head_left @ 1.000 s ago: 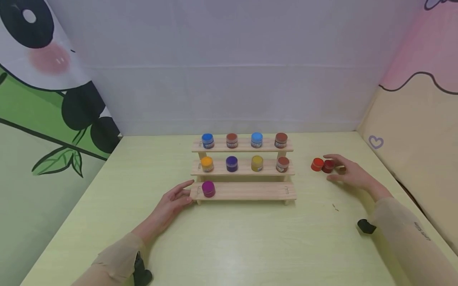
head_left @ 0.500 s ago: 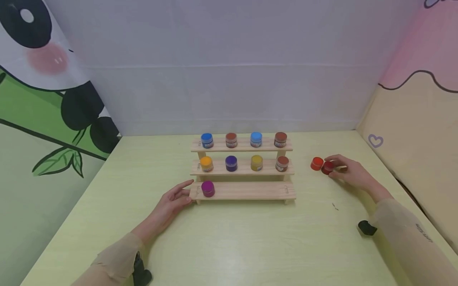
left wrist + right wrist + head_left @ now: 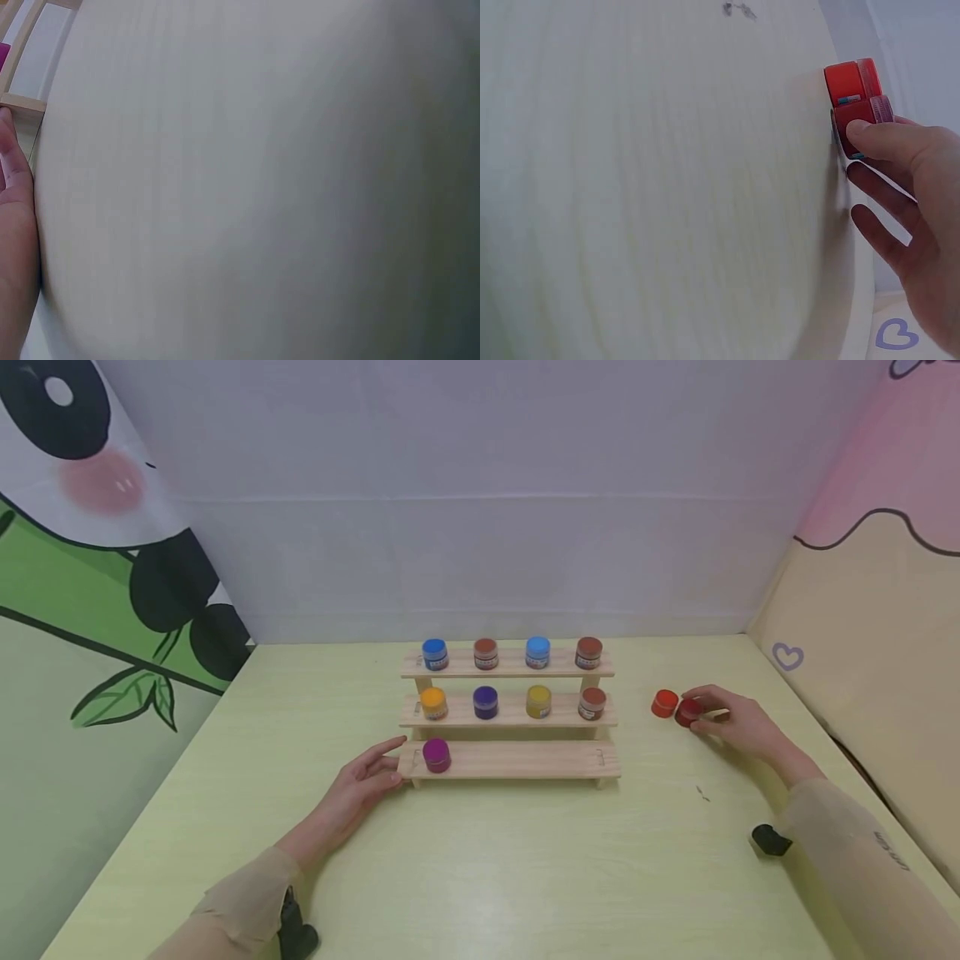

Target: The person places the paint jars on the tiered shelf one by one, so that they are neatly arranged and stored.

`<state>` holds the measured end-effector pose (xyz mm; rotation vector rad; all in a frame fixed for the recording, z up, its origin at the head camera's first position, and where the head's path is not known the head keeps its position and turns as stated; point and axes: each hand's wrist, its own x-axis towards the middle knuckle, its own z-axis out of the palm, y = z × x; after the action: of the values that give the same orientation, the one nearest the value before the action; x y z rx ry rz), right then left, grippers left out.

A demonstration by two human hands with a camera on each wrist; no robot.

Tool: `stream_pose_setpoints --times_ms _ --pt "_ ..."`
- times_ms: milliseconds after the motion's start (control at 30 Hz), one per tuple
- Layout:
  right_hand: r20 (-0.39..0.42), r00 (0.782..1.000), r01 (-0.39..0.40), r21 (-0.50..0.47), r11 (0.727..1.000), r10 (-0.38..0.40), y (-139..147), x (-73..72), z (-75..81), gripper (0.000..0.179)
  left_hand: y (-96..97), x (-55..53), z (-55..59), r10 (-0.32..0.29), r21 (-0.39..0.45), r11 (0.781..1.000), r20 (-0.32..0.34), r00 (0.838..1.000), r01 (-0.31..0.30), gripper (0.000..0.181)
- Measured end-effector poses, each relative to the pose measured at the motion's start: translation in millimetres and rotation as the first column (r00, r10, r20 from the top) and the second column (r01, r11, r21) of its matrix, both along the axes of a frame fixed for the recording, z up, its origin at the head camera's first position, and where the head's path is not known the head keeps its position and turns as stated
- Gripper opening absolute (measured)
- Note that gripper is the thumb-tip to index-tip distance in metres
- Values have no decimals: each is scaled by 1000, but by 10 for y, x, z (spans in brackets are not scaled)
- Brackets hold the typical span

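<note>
My right hand (image 3: pixel 738 722) pinches a dark red paint jar (image 3: pixel 687 712) between thumb and fingers, right of the rack. In the right wrist view the thumb lies on the side of that dark red jar (image 3: pixel 853 124), while two lower fingers extend free. A bright red paint jar (image 3: pixel 664 703) stands directly beside it. My left hand (image 3: pixel 371 781) rests its fingertips against the left end of the three-tier wooden rack (image 3: pixel 525 762), fingers fairly straight. On the rack's lowest tier, near that end, sits a magenta paint jar (image 3: pixel 437 756).
Several jars stand on the rack's upper tiers, among them a yellow jar (image 3: pixel 538 702) and a light blue jar (image 3: pixel 537 652). A black strap piece (image 3: pixel 770 840) hangs by the right sleeve. A white backdrop (image 3: pixel 480 527) rises behind the table (image 3: pixel 510 877).
My right hand's thumb and fingers have closed in on the dark red jar, where they stood apart around it before. The left hand and the rack stay where they were.
</note>
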<state>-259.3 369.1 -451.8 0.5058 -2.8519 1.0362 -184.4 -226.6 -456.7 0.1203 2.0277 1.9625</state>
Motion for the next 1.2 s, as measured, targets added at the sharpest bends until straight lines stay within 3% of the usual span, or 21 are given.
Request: stream_pose_setpoints --times_ms 200,500,833,1200 --pt "-61 998 20 16 1000 -19 7 14 78 43 -2 -6 -2 -2 11 1000 -3 1000 2 65" --pt "-175 984 22 16 1000 -19 8 -3 320 45 -5 -8 -15 -1 24 1000 -7 1000 2 64" --pt "-147 987 71 -7 997 -71 -166 43 636 46 -7 -6 -29 3 16 1000 -13 1000 -2 64" --pt "-206 974 76 -88 993 -93 -544 180 836 46 0 -15 -24 -7 15 1000 -14 1000 7 65"
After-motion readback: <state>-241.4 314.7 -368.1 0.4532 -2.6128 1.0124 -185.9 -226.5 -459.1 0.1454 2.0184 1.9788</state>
